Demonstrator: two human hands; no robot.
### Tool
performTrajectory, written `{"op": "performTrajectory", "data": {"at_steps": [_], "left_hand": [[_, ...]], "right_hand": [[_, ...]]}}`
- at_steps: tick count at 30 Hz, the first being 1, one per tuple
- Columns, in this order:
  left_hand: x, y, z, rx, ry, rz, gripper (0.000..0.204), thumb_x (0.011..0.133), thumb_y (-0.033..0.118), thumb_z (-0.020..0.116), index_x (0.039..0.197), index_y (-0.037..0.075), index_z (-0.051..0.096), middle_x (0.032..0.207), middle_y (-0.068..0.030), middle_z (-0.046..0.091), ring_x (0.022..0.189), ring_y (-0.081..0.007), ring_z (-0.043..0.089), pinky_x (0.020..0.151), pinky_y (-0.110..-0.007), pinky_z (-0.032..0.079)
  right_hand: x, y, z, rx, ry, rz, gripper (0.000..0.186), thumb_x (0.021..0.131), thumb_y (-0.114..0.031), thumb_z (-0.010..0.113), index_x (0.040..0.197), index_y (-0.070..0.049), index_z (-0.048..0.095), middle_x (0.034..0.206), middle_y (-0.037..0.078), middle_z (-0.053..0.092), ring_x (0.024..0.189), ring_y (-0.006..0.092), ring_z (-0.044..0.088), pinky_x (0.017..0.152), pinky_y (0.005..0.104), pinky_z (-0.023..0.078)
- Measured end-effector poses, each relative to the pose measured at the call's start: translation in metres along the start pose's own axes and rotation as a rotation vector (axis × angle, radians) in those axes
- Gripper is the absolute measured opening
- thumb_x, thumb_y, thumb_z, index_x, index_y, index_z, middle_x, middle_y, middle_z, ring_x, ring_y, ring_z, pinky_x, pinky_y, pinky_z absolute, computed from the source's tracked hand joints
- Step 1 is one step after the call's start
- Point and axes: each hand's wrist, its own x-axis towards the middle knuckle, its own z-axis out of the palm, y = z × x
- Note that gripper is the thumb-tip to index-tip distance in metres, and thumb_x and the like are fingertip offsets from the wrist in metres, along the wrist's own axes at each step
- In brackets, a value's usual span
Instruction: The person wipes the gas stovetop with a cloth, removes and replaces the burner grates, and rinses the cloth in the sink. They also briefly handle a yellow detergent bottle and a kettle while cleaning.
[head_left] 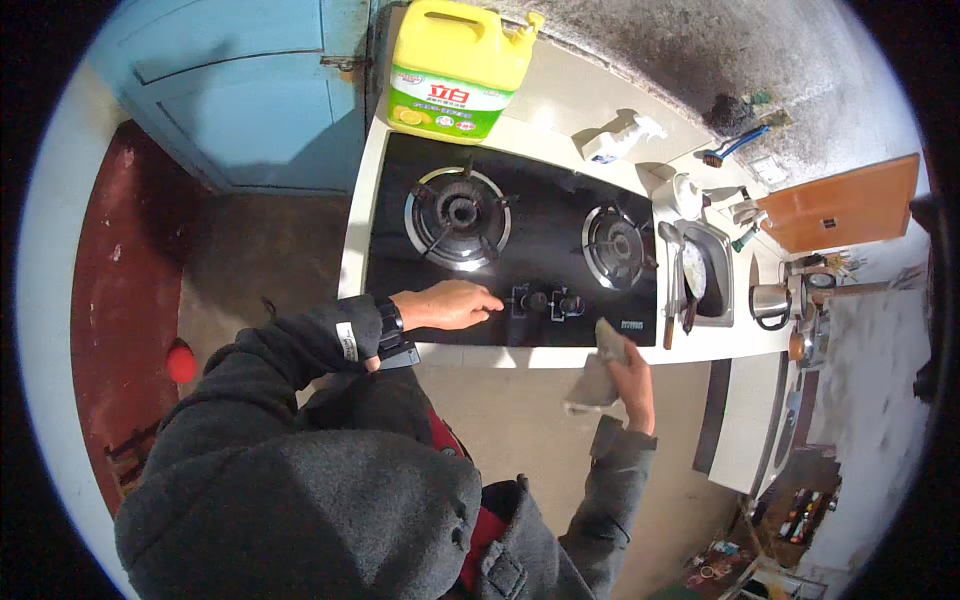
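Right hand (634, 383), fingers pinching a grey cloth (595, 384); left hand (447, 304), fingers' spread unclear, just beside a stove knob (536, 302).

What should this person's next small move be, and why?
Probably bring the cloth in over the stove: the right hand already grips it near the front edge, while the left hand seems empty, close to the knobs.

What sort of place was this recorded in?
Most likely a home kitchen: there is a black two-burner stove, a metal sink to its right, and a kettle further along.
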Motion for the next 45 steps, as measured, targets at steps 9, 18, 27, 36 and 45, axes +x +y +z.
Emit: {"op": "performTrajectory", "data": {"at_steps": [9, 18, 27, 36, 45], "left_hand": [[0.031, -0.043, -0.088, 0.017, 0.571, -0.031, 0.022, 0.088, 0.010, 0.060, 0.108, 0.007, 0.068, 0.110, -0.0115, 0.067, 0.103, -0.0319, 0.062, 0.089, -0.040, 0.050], [0.016, -0.120, -0.150, 0.005, 0.668, -0.178, 0.024, 0.089, 0.009, 0.062, 0.112, 0.008, 0.067, 0.114, -0.0112, 0.066, 0.107, -0.0309, 0.061, 0.092, -0.039, 0.049], [0.092, -0.132, -0.172, 0.137, 0.683, 0.043, 0.026, 0.084, 0.008, 0.064, 0.110, 0.005, 0.067, 0.113, -0.0139, 0.065, 0.108, -0.0335, 0.058, 0.095, -0.041, 0.047], [0.086, -0.110, -0.212, 0.090, 0.729, -0.013, 0.027, 0.088, 0.007, 0.062, 0.115, 0.005, 0.066, 0.116, -0.0138, 0.064, 0.110, -0.0326, 0.059, 0.096, -0.040, 0.046], [0.060, -0.057, -0.338, 0.471, 1.214, 0.083, 0.026, 0.091, 0.009, 0.062, 0.116, 0.006, 0.067, 0.116, -0.0130, 0.065, 0.111, -0.0285, 0.059, 0.098, -0.038, 0.044]], "right_hand": [[0.210, -0.183, 0.091, 0.160, 0.249, -0.481, 0.052, 0.083, -0.002, 0.060, 0.134, 0.001, 0.050, 0.119, 0.020, 0.064, 0.108, 0.0261, 0.062, 0.095, 0.0348, 0.047], [0.355, -0.169, 0.212, -0.231, -0.469, -0.464, 0.060, 0.081, -0.013, 0.071, 0.137, -0.006, 0.051, 0.139, 0.016, 0.053, 0.126, 0.0312, 0.052, 0.105, 0.0378, 0.042], [0.401, -0.138, 0.225, -0.450, -0.600, -0.707, 0.058, 0.075, -0.015, 0.071, 0.132, -0.017, 0.058, 0.143, 0.008, 0.048, 0.125, 0.0361, 0.049, 0.106, 0.0442, 0.041], [0.392, -0.061, 0.164, -0.338, -0.258, -0.401, 0.060, 0.075, -0.017, 0.075, 0.131, -0.007, 0.057, 0.136, 0.019, 0.050, 0.127, 0.0368, 0.048, 0.104, 0.0396, 0.042], [0.343, -0.040, 0.146, -0.267, -0.401, -0.352, 0.071, 0.077, -0.025, 0.079, 0.139, -0.007, 0.050, 0.137, 0.019, 0.045, 0.126, 0.0352, 0.048, 0.106, 0.0377, 0.040]]}}
